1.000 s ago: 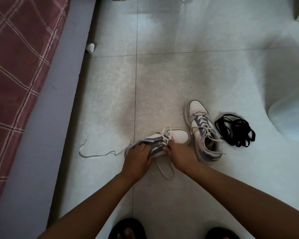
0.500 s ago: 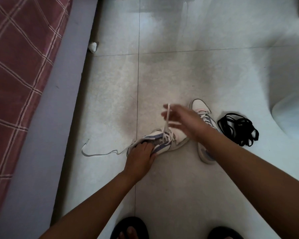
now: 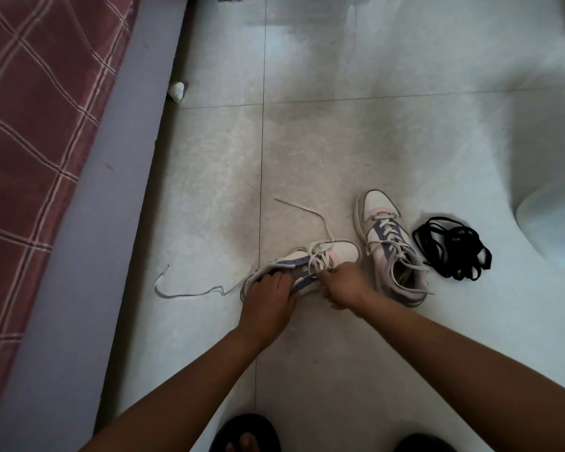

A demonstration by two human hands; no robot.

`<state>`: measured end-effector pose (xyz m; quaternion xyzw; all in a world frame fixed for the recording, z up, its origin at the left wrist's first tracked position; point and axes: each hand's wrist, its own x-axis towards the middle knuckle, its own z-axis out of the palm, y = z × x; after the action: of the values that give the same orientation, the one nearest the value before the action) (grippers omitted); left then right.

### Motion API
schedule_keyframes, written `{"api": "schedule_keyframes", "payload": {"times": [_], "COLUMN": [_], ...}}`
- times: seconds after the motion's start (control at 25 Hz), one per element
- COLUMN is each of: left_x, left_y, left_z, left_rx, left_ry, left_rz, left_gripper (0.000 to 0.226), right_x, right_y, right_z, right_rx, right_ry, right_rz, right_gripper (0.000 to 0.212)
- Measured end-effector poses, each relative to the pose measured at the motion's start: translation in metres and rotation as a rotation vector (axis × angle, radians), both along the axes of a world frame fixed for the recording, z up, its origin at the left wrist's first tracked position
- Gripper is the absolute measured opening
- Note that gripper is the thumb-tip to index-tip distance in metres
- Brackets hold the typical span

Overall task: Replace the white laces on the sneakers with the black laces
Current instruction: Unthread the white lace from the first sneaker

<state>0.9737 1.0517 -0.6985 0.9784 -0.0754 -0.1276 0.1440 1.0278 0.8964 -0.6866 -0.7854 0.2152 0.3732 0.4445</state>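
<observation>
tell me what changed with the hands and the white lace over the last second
The right hand pulled a length of white lace up out of the near sneaker, let it drop on the floor beyond the shoe, and came back down to pinch the lacing again. The left hand kept gripping the sneaker's heel end. The second sneaker and black laces stayed put.

The floor (image 3: pixel 356 132) is pale, faintly glossy tile with thin grout lines, the bed cover (image 3: pixel 36 102) a matt plaid woven cloth, the two sneakers (image 3: pixel 385 243) smooth white leather-like panels with flat cloth white laces (image 3: pixel 313 223), and the black laces (image 3: pixel 450 252) matt cord.
</observation>
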Motion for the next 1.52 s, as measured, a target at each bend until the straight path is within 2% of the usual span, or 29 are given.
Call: {"api": "schedule_keyframes", "payload": {"times": [0.12,0.28,0.36,0.4,0.44,0.52,0.56,0.64,0.76,0.88,0.96,1.0,1.04,1.16,1.24,1.36,1.44,1.52], "left_x": [0.001,0.0,0.001,0.001,0.002,0.001,0.001,0.001,0.002,0.001,0.0,0.0,0.0,0.001,0.001,0.001,0.001,0.001], "left_y": [0.001,-0.001,0.0,0.0,-0.001,-0.001,-0.001,0.0,0.0,0.0,0.0,0.0,0.001,0.0,0.0,0.001,0.001,0.001], "left_z": [-0.001,-0.001,-0.002,-0.002,-0.002,-0.002,-0.002,-0.003,-0.002,-0.001,0.0,-0.001,-0.002,-0.004,-0.004,-0.004,-0.005,-0.005], "left_rx": [0.013,0.037,0.048,0.043,0.039,0.03,0.022,0.023,0.003,-0.008,-0.038,-0.032,-0.015,0.034,0.034,0.02,0.009,0.0], "left_ry": [0.011,0.012,0.006,0.007,0.008,0.006,0.007,0.004,0.016,0.02,0.022,0.016,0.01,0.005,0.004,0.007,0.007,0.005], "left_rz": [-0.001,-0.005,0.007,0.017,0.022,0.023,0.021,0.011,0.017,0.022,0.035,0.028,0.017,0.0,0.006,-0.008,-0.008,0.006], "left_gripper": [0.034,0.035,0.036,0.036,0.036,0.036,0.036,0.035,0.034,0.035,0.036,0.036,0.036,0.037,0.037,0.036,0.037,0.036], "right_x": [-0.001,0.0,-0.008,-0.012,-0.016,-0.021,-0.021,-0.02,-0.024,-0.023,-0.022,-0.022,-0.023,-0.023,-0.02,-0.006,-0.008,-0.019], "right_y": [0.008,0.009,-0.004,-0.016,-0.03,-0.052,-0.057,-0.049,-0.014,0.004,0.002,0.0,-0.003,-0.008,-0.01,-0.023,-0.03,-0.024], "right_z": [-0.008,-0.007,-0.008,-0.007,-0.006,-0.003,-0.001,0.002,-0.001,0.005,0.004,0.002,0.001,-0.009,-0.01,-0.009,-0.005,-0.004], "right_rx": [0.081,0.133,0.028,-0.082,-0.242,-0.62,-0.751,-0.84,-0.674,-0.66,-0.688,-0.671,-0.611,-0.278,-0.106,-0.141,-0.214,-0.311], "right_ry": [-0.035,-0.057,-0.078,-0.065,-0.037,-0.017,-0.075,-0.372,-0.784,-0.923,-0.982,-0.91,-0.783,-0.44,-0.365,-0.387,-0.458,-0.661], "right_rz": [-0.188,-0.211,-0.021,0.183,0.421,0.77,0.834,0.886,0.983,1.01,0.969,0.91,0.793,0.429,0.216,-0.21,-0.238,0.07], "right_gripper": [0.027,0.03,0.028,0.022,0.013,0.024,0.03,0.036,0.03,0.027,0.038,0.042,0.04,0.013,0.014,0.006,0.012,0.018]}}
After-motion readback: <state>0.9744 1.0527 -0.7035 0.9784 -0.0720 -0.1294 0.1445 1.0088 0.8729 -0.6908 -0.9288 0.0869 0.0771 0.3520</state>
